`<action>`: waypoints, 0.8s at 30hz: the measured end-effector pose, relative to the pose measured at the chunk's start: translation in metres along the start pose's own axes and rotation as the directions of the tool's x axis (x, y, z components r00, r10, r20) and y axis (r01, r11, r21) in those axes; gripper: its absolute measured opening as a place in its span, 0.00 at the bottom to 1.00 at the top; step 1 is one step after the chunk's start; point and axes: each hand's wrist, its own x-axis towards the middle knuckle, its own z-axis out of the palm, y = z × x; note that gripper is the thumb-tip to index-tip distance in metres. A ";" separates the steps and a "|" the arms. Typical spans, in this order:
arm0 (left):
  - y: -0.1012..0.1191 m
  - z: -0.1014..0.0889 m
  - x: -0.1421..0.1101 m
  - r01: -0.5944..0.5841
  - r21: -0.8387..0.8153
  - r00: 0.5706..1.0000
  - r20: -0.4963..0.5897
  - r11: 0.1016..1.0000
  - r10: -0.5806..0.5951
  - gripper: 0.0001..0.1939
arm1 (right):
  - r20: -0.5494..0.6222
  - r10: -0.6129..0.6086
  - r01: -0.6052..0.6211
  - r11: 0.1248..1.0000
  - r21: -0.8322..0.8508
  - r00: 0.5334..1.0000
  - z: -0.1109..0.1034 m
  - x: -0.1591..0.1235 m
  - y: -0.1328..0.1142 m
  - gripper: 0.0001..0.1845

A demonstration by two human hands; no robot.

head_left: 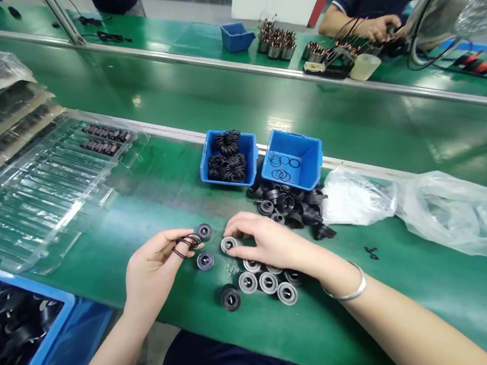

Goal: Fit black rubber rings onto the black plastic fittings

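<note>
Several thin black rubber rings [181, 250] are pinched in my left hand [151, 269], just beside a dark round cap [204, 231]. Another dark cap [205, 261] lies below its fingertips. My right hand [263, 237] has its thumb and fingers around a grey round cap [228, 245]. Under and in front of that hand stands a cluster of grey round caps [268, 283], some partly hidden by it. A single black cap [230, 299] sits apart, nearer the table's front edge.
Blue bins hold bundled black rings [204, 173] and loose rings [319, 165]. Black plastic parts [292, 204] are heaped before them. Plastic bags [453, 212] lie right; clear trays [52, 205] and a blue crate [67, 303] stand left. A co-worker's hand [378, 28] works across the bench.
</note>
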 end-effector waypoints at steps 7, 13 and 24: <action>0.001 0.011 0.001 -0.326 0.299 0.944 0.059 0.897 0.324 0.09 | -0.217 -0.022 0.078 0.963 0.258 0.976 -0.003 0.008 -0.019 0.05; 0.004 0.020 0.006 -0.386 0.325 0.922 0.098 0.863 0.375 0.10 | -0.161 0.128 -0.042 0.890 0.453 0.979 -0.005 0.010 -0.015 0.11; -0.010 -0.001 0.003 -0.394 0.356 0.917 0.097 0.847 0.386 0.09 | -0.069 0.337 -0.287 0.878 0.384 0.939 0.002 0.008 0.006 0.08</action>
